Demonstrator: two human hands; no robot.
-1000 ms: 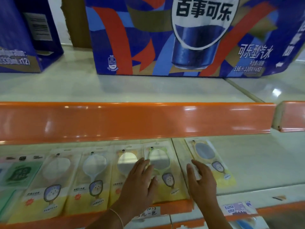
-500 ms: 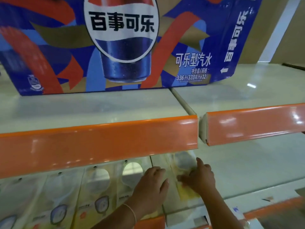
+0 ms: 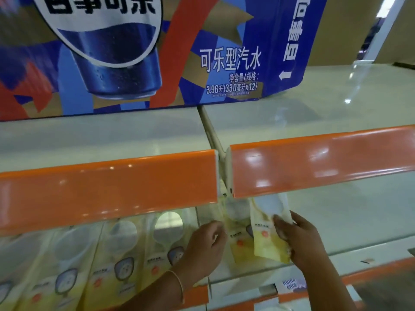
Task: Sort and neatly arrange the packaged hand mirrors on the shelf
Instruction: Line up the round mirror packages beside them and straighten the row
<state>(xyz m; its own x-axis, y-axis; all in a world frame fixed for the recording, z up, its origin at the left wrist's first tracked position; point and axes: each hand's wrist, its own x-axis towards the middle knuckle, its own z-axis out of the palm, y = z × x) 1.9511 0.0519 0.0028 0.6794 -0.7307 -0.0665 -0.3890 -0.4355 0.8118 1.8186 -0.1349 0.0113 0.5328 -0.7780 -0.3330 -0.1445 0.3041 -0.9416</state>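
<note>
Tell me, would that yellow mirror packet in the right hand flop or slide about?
Probably stiff: the mirror packet stays flat though the right hand pinches only one edge. Probably light too, as thumb and fingers alone lift it. Its glossy wrapper may slide easily on the smooth shelf.

The mirror packages [image 3: 125, 263] in the row on the lower shelf fade from clear or whitish at the top to pale yellow at the bottom, each with a small orange dot and a blue-grey rounded emblem that seems to carry a cartoon face, though blur makes this uncertain. The package [image 3: 268, 237] gripped by the right hand [image 3: 301, 239] shows the same white-to-yellow fade with an orange dot. The shelf edge strips [image 3: 107, 187] are glossy orange, and the shelf boards [image 3: 336, 212] are pale greenish-white. The soda carton [image 3: 139, 52] above is blue with red and tan bands, white lettering and a dark blue can picture. A thin gold-toned bangle [image 3: 179, 286] circles the left wrist.
</note>
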